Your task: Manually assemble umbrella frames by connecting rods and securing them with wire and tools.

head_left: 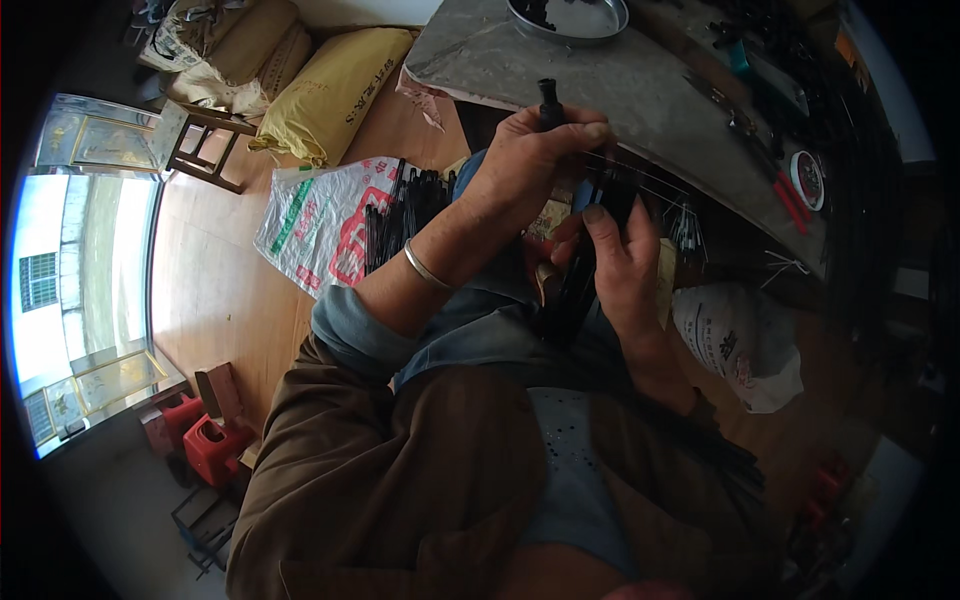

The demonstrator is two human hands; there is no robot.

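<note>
My left hand (530, 158), a metal bangle on its wrist, is closed around a dark, knobbed tool handle (549, 104). Its thumb points right along the handle's side. From near those fingertips a thin, wire-like line (655, 182) runs right. Lower and to the right, my right hand (625, 262) is wrapped round a bundle of long black strips (575, 300) that slants down to my lap. The two hands are close together over my knees, in front of the table edge. Shadow hides the spot between them.
A grey table (480, 65) carries a round metal tray (575, 38), red-handled pliers (790, 205) and a small round tin (806, 180). Black rods (410, 205) lie on a white sack (310, 225) at left. Yellow sacks (335, 90), a wooden stool (205, 140) and red stools (215, 445) stand around.
</note>
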